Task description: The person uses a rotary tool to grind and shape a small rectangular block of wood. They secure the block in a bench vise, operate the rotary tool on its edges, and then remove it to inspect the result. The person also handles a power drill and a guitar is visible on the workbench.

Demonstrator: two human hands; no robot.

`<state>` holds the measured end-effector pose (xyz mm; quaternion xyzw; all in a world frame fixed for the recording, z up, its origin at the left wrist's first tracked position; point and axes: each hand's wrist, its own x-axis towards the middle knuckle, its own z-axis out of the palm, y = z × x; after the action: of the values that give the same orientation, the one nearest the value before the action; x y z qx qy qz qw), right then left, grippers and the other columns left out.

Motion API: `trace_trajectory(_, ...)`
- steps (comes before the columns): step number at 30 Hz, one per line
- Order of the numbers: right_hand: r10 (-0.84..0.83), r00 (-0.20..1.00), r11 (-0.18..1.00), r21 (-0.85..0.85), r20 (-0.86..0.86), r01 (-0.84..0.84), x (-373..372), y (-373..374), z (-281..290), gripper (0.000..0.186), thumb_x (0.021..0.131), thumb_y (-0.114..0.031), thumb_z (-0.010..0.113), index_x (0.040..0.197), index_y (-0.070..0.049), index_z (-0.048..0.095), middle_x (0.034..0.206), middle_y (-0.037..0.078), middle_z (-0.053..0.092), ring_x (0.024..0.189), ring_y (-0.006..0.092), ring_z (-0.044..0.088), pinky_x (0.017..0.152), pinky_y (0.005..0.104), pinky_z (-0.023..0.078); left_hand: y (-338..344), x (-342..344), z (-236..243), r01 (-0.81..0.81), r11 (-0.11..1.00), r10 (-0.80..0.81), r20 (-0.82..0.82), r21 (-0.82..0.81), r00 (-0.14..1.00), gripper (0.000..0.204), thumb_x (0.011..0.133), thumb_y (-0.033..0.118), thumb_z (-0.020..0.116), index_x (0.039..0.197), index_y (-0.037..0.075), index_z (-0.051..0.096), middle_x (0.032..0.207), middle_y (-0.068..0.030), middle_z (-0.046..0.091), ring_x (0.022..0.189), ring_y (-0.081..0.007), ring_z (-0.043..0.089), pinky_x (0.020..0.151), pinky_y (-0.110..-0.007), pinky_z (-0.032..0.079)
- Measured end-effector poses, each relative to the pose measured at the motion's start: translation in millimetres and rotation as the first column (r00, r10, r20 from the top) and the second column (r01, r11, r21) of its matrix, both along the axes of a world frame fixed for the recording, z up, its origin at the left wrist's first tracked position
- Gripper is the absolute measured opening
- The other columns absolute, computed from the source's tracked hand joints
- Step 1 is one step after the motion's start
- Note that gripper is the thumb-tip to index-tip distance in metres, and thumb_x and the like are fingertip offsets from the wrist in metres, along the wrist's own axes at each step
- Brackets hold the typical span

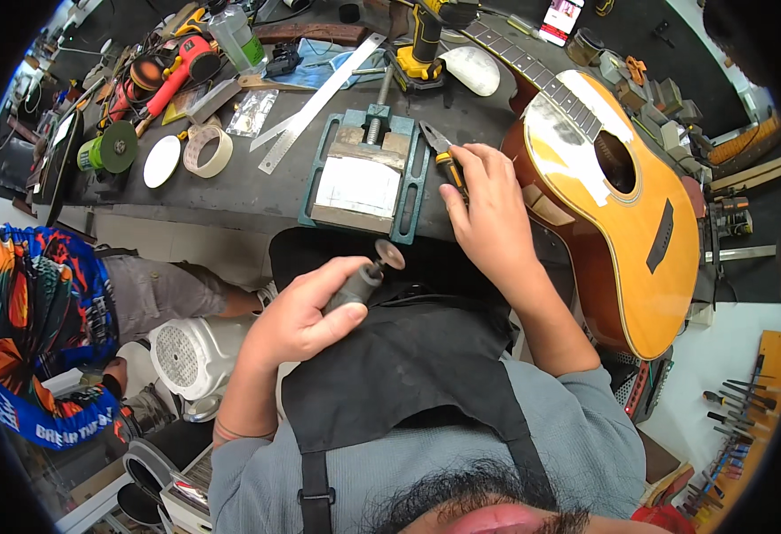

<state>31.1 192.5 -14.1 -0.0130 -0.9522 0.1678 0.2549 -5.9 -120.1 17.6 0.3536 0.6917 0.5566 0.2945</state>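
Grey rotary tool [355, 287] in left hand [306, 311], pliers [445, 160] at right hand [493, 209].

Your head-worn fisheye looks steeply down from above your black apron [390, 374], your left hand [301, 316] and right hand [494, 212] close below, the dark workbench [266, 192] across the upper part, its front edge bowed.

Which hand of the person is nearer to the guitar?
The right hand: it is just left of the guitar, at the pliers. The left hand is farther to the left, holding the rotary tool.
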Motion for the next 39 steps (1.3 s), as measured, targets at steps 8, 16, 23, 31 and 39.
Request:
trace_trajectory(8,0.621,0.711,0.760,-0.475,0.329,-0.444,39.5,-21.6,59.1,0.021,0.106,-0.026,0.073,0.111,-0.005,0.074,0.098,0.013,0.074,0.097,0.0359,0.074,0.087,0.0465,0.058,18.8,-1.8,16.5,0.252,0.859,-0.418,-0.326,-0.445,0.848,0.051,0.104,0.031,0.071,0.143,-0.003,0.063,0.128,-0.0234,0.075,0.116,-0.0431,0.074,0.097,-0.051,0.061)
trace_trajectory(16,0.644,0.599,0.765,-0.380,0.475,-0.521,53.8,-18.5,34.4,0.020,0.102,-0.025,0.071,0.099,-0.006,0.071,0.095,0.011,0.071,0.098,0.0343,0.071,0.088,0.0487,0.055,31.0,-0.8,14.7,0.313,0.823,-0.483,-0.296,-0.474,0.824,0.046,0.104,0.031,0.071,0.137,-0.001,0.065,0.119,-0.0206,0.075,0.110,-0.0424,0.075,0.092,-0.052,0.060)
trace_trajectory(23,0.646,0.649,0.760,-0.417,0.403,-0.498,57.6,-20.5,40.9,0.018,0.092,-0.016,0.081,0.100,-0.009,0.067,0.113,0.009,0.069,0.106,0.0298,0.070,0.091,0.0474,0.054,28.6,0.2,14.1,0.300,0.837,-0.445,-0.252,-0.457,0.859,0.044,0.104,0.032,0.070,0.134,-0.001,0.065,0.116,-0.0223,0.075,0.109,-0.0439,0.074,0.092,-0.054,0.059)
trace_trajectory(31,0.651,0.674,0.734,-0.517,0.350,-0.440,53.8,-31.6,28.9,0.016,0.104,-0.023,0.070,0.102,-0.007,0.070,0.102,0.013,0.074,0.100,0.0359,0.073,0.091,0.0500,0.057,20.8,4.2,-0.7,0.324,0.841,-0.457,-0.249,-0.434,0.854,0.048,0.105,0.034,0.069,0.137,-0.001,0.064,0.120,-0.0239,0.074,0.110,-0.0469,0.073,0.093,-0.055,0.058)
trace_trajectory(39,0.628,0.657,0.775,-0.408,0.417,-0.482,57.9,-30.2,32.2,0.016,0.099,-0.021,0.074,0.093,-0.006,0.069,0.093,0.011,0.072,0.096,0.0347,0.072,0.088,0.0483,0.056,17.7,6.0,-5.6,0.324,0.853,-0.438,-0.223,-0.410,0.871,0.050,0.106,0.035,0.068,0.140,-0.003,0.064,0.122,-0.0251,0.074,0.112,-0.0476,0.072,0.094,-0.055,0.058)
